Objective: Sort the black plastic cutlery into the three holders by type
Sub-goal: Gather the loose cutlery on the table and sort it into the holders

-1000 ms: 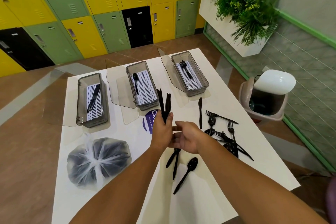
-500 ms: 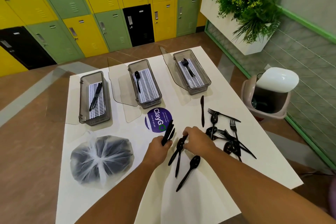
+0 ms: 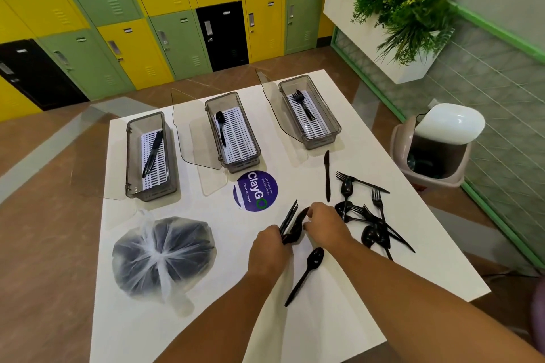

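My left hand (image 3: 269, 247) grips a bundle of black knives (image 3: 288, 216) low over the table. My right hand (image 3: 326, 222) pinches a black piece (image 3: 298, 225) lying beside that bundle. A lone spoon (image 3: 306, 272) lies just in front of both hands. To the right sits a loose pile of forks and spoons (image 3: 367, 216), with a single knife (image 3: 326, 175) behind it. Three open grey holders stand at the back: the left holder (image 3: 129, 156) has knives, the middle holder (image 3: 256, 141) a spoon, the right holder (image 3: 333, 121) forks.
A tied clear bag (image 3: 162, 256) with dark contents lies at the front left of the white table (image 3: 206, 318). A round purple sticker (image 3: 256, 191) is on the tabletop. A swing-lid bin (image 3: 436, 144) stands right of the table. Lockers line the back wall.
My left hand has lowered the knife bundle from upright in the air down to the table. My right hand has reached to the cutlery beside it. The camera has tilted slightly.
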